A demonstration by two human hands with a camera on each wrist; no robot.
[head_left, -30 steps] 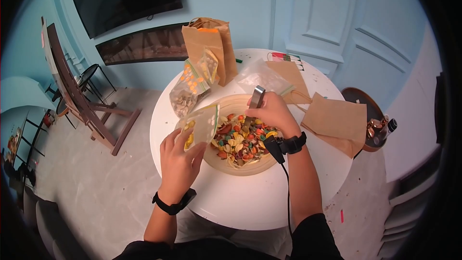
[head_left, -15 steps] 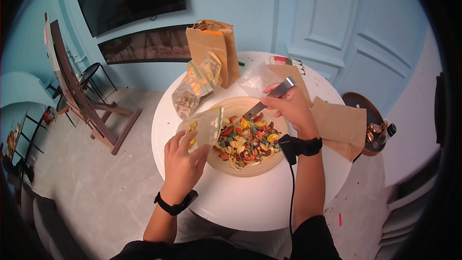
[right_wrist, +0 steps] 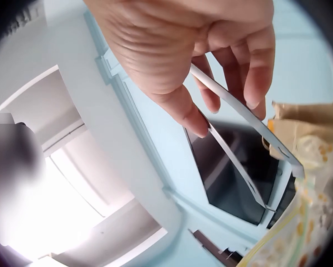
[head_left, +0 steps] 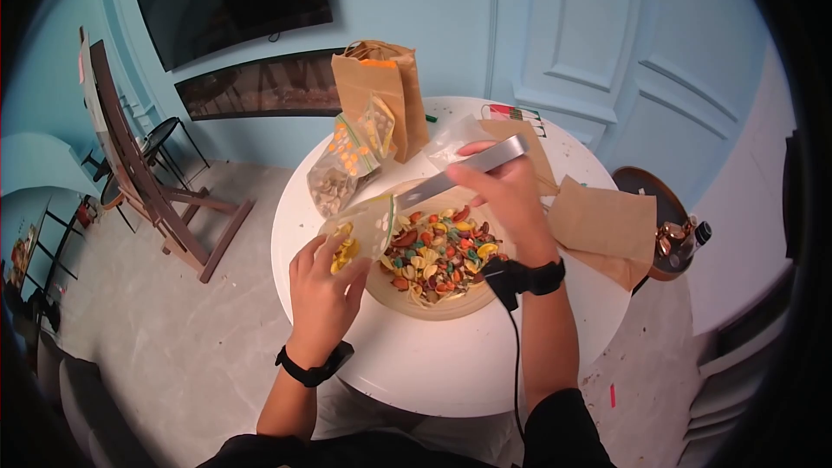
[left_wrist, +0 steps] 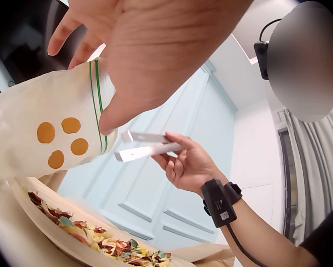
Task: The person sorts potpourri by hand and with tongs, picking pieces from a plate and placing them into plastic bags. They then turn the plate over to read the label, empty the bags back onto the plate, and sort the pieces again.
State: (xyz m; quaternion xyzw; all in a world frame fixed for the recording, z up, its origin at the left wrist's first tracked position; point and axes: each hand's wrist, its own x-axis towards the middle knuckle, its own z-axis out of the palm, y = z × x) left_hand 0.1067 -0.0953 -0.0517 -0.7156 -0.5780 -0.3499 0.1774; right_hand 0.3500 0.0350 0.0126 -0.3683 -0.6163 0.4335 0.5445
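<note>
My left hand (head_left: pixel 322 295) holds a clear zip bag (head_left: pixel 373 224) with yellow pieces inside, its green-edged mouth facing the bowl. In the left wrist view the bag (left_wrist: pixel 38 128) shows orange dots, and the thumb of the left hand (left_wrist: pixel 155 50) lies at its mouth. My right hand (head_left: pixel 511 204) grips metal tongs (head_left: pixel 464 172) between thumb and fingers, tips by the bag's mouth. Their two arms stand apart in the right wrist view, with nothing visible between the tips. Below, a round wooden bowl (head_left: pixel 416 305) holds colourful dried pieces (head_left: pixel 438 256).
Behind the bowl on the white round table (head_left: pixel 416 373) stand a brown paper bag (head_left: pixel 373 100) and filled zip bags (head_left: pixel 334 182). A clear bag (head_left: pixel 455 140) and flat brown paper bags (head_left: pixel 607 225) lie at the right. A side table with bottles (head_left: pixel 689 238) is beyond.
The right hand first lifted the tongs from the bowl's contents, then swung their tips left to the bag's mouth. The left hand has barely moved with its bag.
</note>
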